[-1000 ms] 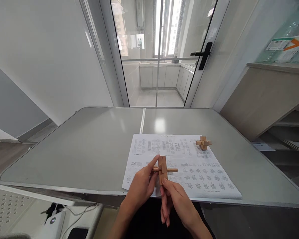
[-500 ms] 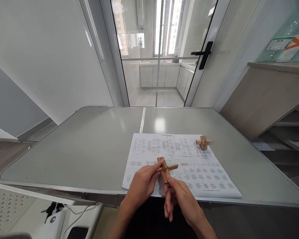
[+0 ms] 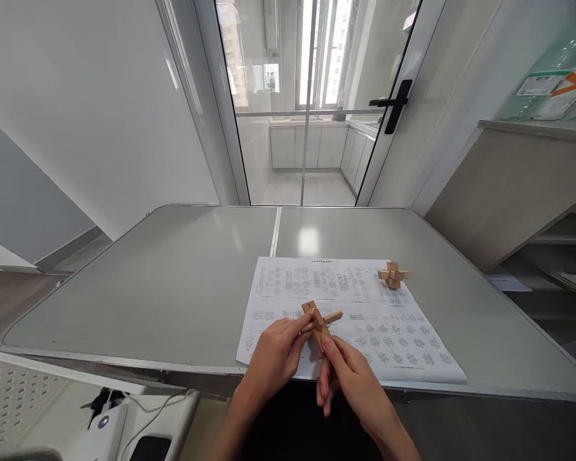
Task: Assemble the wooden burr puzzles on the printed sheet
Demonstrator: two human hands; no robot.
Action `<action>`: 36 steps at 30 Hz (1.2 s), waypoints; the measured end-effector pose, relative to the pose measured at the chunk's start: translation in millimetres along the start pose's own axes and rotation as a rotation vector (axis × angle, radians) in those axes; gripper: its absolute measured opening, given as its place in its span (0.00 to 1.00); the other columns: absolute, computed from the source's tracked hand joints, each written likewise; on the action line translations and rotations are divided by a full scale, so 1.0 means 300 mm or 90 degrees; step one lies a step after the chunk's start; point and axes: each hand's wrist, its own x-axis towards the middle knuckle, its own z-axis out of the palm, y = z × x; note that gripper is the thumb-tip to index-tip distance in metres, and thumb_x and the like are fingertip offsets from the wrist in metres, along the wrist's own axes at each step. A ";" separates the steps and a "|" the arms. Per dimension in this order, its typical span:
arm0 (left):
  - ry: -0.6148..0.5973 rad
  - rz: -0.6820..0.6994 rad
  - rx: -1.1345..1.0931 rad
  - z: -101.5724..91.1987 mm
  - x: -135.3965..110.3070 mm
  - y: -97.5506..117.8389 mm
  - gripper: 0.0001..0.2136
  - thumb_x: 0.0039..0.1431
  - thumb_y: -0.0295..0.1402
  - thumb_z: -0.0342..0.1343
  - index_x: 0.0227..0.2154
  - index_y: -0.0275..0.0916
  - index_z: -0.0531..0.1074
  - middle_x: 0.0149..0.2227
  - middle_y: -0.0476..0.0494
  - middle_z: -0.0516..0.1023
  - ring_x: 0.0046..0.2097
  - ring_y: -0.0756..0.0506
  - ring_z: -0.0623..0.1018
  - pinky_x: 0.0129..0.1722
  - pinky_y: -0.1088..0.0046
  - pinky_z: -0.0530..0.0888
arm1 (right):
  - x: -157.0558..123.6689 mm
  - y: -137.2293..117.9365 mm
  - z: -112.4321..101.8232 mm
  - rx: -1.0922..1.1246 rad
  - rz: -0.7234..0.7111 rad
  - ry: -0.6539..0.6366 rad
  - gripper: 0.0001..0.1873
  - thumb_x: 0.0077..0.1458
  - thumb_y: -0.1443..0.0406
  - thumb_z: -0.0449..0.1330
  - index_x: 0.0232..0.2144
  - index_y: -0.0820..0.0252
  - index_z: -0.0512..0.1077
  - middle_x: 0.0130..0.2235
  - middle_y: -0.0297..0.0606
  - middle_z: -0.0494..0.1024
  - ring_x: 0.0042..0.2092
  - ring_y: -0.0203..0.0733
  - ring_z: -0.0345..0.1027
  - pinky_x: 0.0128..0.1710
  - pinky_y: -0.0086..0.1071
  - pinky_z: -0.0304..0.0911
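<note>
Both my hands hold a small wooden puzzle [image 3: 319, 318], a flat block crossed by a thin rod, just above the near part of the printed sheet [image 3: 393, 339]. My left hand [image 3: 273, 358] pinches the left end of the rod between thumb and fingers. My right hand [image 3: 348, 378] grips the lower end of the block with thumb and forefinger, its other fingers hanging down. A second, assembled wooden cross puzzle [image 3: 392, 274] rests on the sheet's far right corner, apart from both hands.
The sheet lies on a grey table [image 3: 173, 288] with a seam down its middle. A glass door [image 3: 312, 96] stands behind it and a wooden shelf unit [image 3: 523, 186] to the right. Cables and a white device [image 3: 108, 426] lie below the table's near left edge.
The held puzzle has tilted, its top leaning left and the rod's right end rising. Both hands have shifted slightly up and right with it. The far cross puzzle has not moved.
</note>
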 end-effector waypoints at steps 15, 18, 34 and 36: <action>0.000 -0.066 -0.034 -0.007 -0.003 0.009 0.23 0.75 0.36 0.51 0.70 0.49 0.66 0.41 0.47 0.85 0.37 0.47 0.80 0.43 0.70 0.78 | -0.008 -0.010 -0.032 0.080 -0.095 0.082 0.29 0.63 0.38 0.62 0.34 0.58 0.72 0.18 0.29 0.70 0.20 0.38 0.68 0.17 0.29 0.67; -0.010 -0.125 -0.071 -0.011 0.004 0.021 0.23 0.74 0.38 0.52 0.69 0.46 0.66 0.43 0.47 0.85 0.38 0.47 0.80 0.46 0.70 0.78 | -0.004 -0.026 -0.098 0.088 -0.113 0.146 0.29 0.63 0.38 0.62 0.33 0.58 0.73 0.18 0.29 0.69 0.20 0.38 0.66 0.18 0.29 0.66; -0.043 -0.163 -0.065 -0.025 0.006 0.034 0.14 0.74 0.39 0.53 0.56 0.44 0.77 0.41 0.46 0.85 0.40 0.45 0.80 0.44 0.66 0.77 | 0.042 -0.104 -0.408 0.077 -0.166 0.383 0.23 0.60 0.45 0.67 0.32 0.57 0.71 0.19 0.27 0.68 0.24 0.38 0.67 0.22 0.28 0.67; -0.044 -0.164 -0.061 -0.026 0.007 0.036 0.14 0.73 0.39 0.53 0.55 0.44 0.77 0.41 0.46 0.85 0.40 0.45 0.80 0.44 0.66 0.77 | 0.046 -0.100 -0.407 0.069 -0.174 0.386 0.24 0.61 0.43 0.66 0.33 0.57 0.71 0.19 0.27 0.67 0.23 0.38 0.67 0.22 0.28 0.67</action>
